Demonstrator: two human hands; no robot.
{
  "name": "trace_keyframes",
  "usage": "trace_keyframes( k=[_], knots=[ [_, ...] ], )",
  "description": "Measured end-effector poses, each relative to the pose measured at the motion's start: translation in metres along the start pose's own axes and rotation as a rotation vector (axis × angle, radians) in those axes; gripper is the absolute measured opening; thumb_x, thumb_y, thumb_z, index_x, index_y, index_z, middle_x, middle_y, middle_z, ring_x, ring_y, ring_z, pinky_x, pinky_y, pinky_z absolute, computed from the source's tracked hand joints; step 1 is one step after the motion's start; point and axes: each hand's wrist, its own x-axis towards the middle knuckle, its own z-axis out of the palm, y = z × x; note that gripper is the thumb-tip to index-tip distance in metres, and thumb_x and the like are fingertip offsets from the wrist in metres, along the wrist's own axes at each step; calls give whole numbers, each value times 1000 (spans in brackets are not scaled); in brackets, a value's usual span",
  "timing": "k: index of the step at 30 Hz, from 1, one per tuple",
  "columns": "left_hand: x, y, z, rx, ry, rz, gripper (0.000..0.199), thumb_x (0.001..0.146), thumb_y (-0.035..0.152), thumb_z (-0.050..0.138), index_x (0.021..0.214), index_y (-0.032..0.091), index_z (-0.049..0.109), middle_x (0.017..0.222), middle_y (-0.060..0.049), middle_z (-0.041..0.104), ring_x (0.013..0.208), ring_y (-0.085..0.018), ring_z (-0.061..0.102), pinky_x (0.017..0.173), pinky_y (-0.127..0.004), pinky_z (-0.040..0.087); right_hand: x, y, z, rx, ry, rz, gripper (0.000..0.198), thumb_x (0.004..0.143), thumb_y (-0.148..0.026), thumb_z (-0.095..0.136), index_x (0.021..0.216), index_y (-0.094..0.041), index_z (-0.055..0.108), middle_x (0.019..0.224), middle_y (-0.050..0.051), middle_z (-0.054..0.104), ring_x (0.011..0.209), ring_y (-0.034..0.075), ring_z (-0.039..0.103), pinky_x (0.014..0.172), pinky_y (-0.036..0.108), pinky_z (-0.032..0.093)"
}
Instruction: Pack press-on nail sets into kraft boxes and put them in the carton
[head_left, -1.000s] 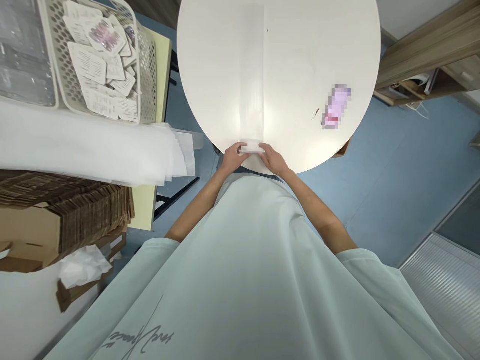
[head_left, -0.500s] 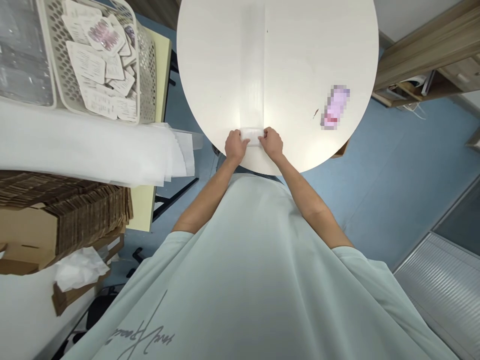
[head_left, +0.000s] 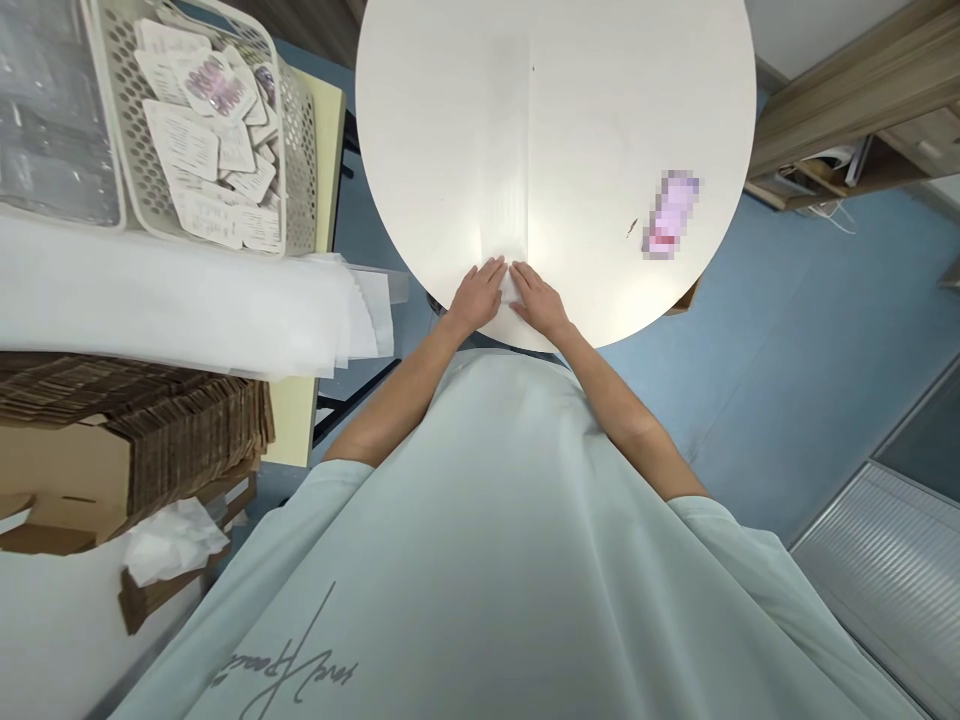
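A long strip of translucent wrap [head_left: 504,180] runs lengthwise over the round white table. At its near end is a small rolled or folded part [head_left: 510,287], mostly hidden by my hands. My left hand [head_left: 478,293] lies over the left side of this part, fingers stretched out. From the right, my right hand [head_left: 541,302] rests on it in the same way, its fingertips close to those of the left and its thumb toward me. What lies inside the wrap, if anything, cannot be made out.
The round table [head_left: 600,120] bears a pixelated pink-purple object [head_left: 671,215] on the right. On the left stand a perforated basket [head_left: 300,150] of carded packs, a clear plastic-filled bin [head_left: 52,130], white sheets [head_left: 187,310] and stacked flat cardboard [head_left: 202,430].
My hands have gone from pinching the two ends of the small folded part to lying over it with fingers extended, closer together. The view has shifted slightly.
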Motion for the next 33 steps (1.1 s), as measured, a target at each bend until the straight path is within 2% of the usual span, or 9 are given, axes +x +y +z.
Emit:
trace_keyframes(
  k=[4,7,12,15,18,21,25,29,33],
  knots=[
    [-34,9,19,-4,-21,-5,89,110,48,56,186,11,31,196,-21,24,184,-37,22,150,-61,14,-22,-1,13,-10,-51,-52,77,107,-14,55,182,-6,40,193,21,34,183,31,28,148,54,37],
    [-56,11,29,-43,-42,-9,94,106,55,65,185,13,35,194,-22,27,183,-38,25,150,-61,14,-43,-1,19,25,-90,-99,72,113,-26,56,181,-7,42,193,22,33,183,33,28,147,56,37],
    [-74,11,32,-185,38,-121,77,108,49,62,178,18,50,187,-18,45,176,-34,44,146,-56,34,-59,-4,15,98,-69,-97,68,120,-53,46,177,-16,50,190,20,42,179,34,40,143,59,45],
    [-72,13,26,-261,132,-230,65,110,45,60,170,20,61,177,-14,61,165,-34,59,139,-53,45,-51,-9,10,134,-14,12,69,121,-62,39,170,-16,55,180,22,55,161,38,63,128,58,60],
    [-60,16,18,-271,188,-353,51,112,49,62,152,21,75,152,-15,80,140,-38,76,124,-52,57,-34,-13,5,187,62,121,69,122,-66,38,167,-17,55,167,22,67,134,37,79,113,54,67],
    [-46,17,10,-247,211,-464,38,112,53,65,119,20,83,117,-17,88,113,-39,82,105,-49,62,-16,-15,0,200,115,160,65,122,-66,36,164,-20,57,158,20,73,122,34,80,111,53,66],
    [-30,16,4,-250,259,-534,25,107,41,71,89,23,71,107,-15,85,107,-36,78,98,-45,58,3,-12,-3,175,114,192,60,124,-60,34,156,-18,60,151,22,74,118,33,78,111,52,64],
    [-20,14,4,-277,291,-574,29,103,38,75,80,26,61,96,-11,81,100,-33,75,95,-44,56,14,-8,3,156,129,252,58,123,-64,33,145,-21,65,141,19,73,120,34,76,108,55,66],
    [-14,14,5,-284,291,-590,18,102,36,75,89,25,66,97,-11,80,104,-34,75,102,-49,59,19,-5,8,118,186,288,55,122,-64,37,135,-21,69,138,20,70,133,38,69,108,60,67]
  ],
)
